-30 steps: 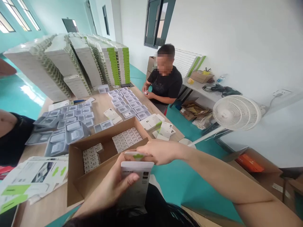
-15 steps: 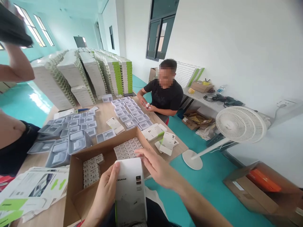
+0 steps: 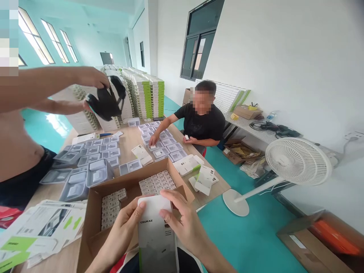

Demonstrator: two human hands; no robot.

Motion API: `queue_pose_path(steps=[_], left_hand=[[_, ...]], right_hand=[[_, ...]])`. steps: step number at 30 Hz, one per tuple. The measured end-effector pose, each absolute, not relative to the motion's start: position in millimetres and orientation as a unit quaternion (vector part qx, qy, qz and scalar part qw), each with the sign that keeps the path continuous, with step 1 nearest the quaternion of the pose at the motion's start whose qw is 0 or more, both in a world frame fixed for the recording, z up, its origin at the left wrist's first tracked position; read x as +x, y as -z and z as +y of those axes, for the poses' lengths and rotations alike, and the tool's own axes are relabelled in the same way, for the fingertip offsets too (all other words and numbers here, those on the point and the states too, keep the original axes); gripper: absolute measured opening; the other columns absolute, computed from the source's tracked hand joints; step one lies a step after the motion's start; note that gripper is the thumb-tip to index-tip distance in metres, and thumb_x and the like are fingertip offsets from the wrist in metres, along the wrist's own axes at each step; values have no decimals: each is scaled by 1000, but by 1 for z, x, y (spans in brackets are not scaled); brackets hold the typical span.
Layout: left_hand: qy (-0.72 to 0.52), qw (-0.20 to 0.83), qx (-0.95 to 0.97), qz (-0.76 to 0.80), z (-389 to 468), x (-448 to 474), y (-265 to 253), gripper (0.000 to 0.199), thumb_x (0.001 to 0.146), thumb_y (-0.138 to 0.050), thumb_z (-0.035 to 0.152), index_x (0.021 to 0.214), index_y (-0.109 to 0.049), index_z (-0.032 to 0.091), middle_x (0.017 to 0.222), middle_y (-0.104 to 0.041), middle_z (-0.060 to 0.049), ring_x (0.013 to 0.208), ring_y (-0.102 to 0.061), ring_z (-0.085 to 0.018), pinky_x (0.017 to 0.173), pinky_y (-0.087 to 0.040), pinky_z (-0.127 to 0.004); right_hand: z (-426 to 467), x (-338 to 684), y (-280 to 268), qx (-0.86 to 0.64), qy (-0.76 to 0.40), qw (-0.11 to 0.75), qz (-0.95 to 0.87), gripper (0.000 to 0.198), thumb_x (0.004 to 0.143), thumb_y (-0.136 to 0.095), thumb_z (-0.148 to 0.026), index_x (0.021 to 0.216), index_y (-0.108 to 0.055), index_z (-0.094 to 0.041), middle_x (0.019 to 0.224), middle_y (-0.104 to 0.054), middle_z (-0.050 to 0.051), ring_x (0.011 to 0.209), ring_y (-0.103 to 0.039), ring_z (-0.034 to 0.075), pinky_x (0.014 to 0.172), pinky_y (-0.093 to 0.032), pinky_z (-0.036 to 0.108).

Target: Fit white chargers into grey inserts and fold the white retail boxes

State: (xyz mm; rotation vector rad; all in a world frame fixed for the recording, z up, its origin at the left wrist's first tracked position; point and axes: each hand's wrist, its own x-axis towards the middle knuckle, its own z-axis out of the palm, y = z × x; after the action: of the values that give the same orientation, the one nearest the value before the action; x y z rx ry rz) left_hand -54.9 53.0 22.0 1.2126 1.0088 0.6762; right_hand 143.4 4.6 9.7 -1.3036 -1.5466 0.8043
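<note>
A tall white box (image 3: 155,242), printed with "CEUKAZ" lettering and showing a green edge, stands in front of me near my lap. My left hand (image 3: 125,227) grips its upper left side, thumb on the front face. Closed on the upper right corner is my right hand (image 3: 183,220), its thumb over the printed front and its fingers along the top edge. Just beyond both hands, an open cardboard carton (image 3: 178,175) holds rows of small white printed blocks (image 3: 156,182). The box's lower end runs out of view.
Grey plastic trays (image 3: 93,148) cover the table's left and middle. Flat printed sleeves (image 3: 54,223) lie left; white boxes (image 3: 206,180) lie right. Opposite, a co-worker (image 3: 203,125) reaches into trays. Another person at left holds a black object (image 3: 109,100). A fan (image 3: 297,161) stands right.
My right hand has come down onto the box's top right corner. The co-worker opposite has stretched an arm to the trays. The person at left has lowered the black object over the table.
</note>
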Motion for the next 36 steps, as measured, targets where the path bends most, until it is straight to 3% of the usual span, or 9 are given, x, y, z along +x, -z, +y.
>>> queue_pose_path(steps=[5, 8, 11, 14, 17, 22, 26, 30, 36], left_hand=[[-348, 607, 562, 441, 56, -55, -13, 45, 87, -65, 61, 114, -62, 26, 155, -51, -12, 117, -66, -30, 80, -58, -32], [-322, 615, 578, 429, 58, -58, -11, 42, 85, -67, 61, 102, -64, 22, 162, -42, -16, 117, -67, -31, 82, -58, -33], [-311, 621, 592, 409, 59, -63, -10, 46, 79, -76, 57, 106, -65, 22, 162, -42, -17, 110, -68, -30, 83, -57, -34], [-315, 607, 605, 409, 60, -66, -7, 50, 73, -83, 52, 108, -64, 22, 151, -54, -17, 102, -69, -28, 82, -57, -35], [-327, 570, 620, 428, 61, -67, -3, 48, 74, -83, 50, 107, -64, 20, 126, -69, -14, 94, -68, -26, 78, -55, -33], [-338, 556, 620, 439, 63, -69, 0, 50, 74, -84, 48, 108, -63, 18, 94, -72, -6, 78, -61, -20, 66, -49, -29], [-330, 569, 624, 423, 64, -70, -2, 46, 77, -83, 44, 110, -63, 19, 89, -71, -4, 78, -62, -19, 66, -50, -28], [-341, 588, 608, 410, 64, -70, -1, 46, 76, -85, 42, 109, -63, 19, 86, -69, -3, 77, -61, -19, 65, -49, -27], [-347, 644, 559, 390, 63, -69, 6, 46, 74, -87, 39, 106, -62, 19, 89, -69, -2, 78, -60, -16, 68, -48, -26]], right_hand=[[5, 142, -5, -528, -287, 451, -660, 37, 100, -60, -39, 131, -65, -21, 138, -66, 11, 129, -63, 24, 106, -54, 32], [6, 142, -2, -526, -277, 454, -663, 35, 99, -60, -43, 125, -68, -21, 135, -67, 12, 127, -64, 24, 107, -54, 33], [8, 142, 0, -517, -283, 460, -664, 38, 98, -61, -48, 124, -69, -22, 136, -67, 12, 127, -64, 25, 106, -54, 35], [10, 142, 3, -505, -295, 464, -665, 41, 97, -62, -53, 124, -69, -23, 135, -68, 13, 127, -64, 27, 106, -54, 39], [12, 141, 7, -498, -309, 466, -662, 43, 96, -60, -57, 121, -70, -23, 135, -68, 15, 124, -65, 28, 104, -55, 42], [15, 138, 10, -490, -327, 473, -655, 42, 94, -62, -59, 114, -70, -23, 139, -64, 16, 125, -64, 29, 97, -57, 40], [17, 139, 4, -506, -360, 459, -635, 46, 91, -67, -58, 121, -67, -24, 140, -62, 14, 125, -62, 28, 102, -53, 42], [17, 138, 0, -508, -441, 450, -587, 51, 85, -72, -59, 120, -65, -23, 144, -56, 15, 104, -66, 25, 77, -59, 35], [16, 131, 5, -509, -523, 442, -522, 44, 80, -75, -60, 102, -66, -22, 143, -55, 11, 86, -64, 18, 63, -57, 29]])
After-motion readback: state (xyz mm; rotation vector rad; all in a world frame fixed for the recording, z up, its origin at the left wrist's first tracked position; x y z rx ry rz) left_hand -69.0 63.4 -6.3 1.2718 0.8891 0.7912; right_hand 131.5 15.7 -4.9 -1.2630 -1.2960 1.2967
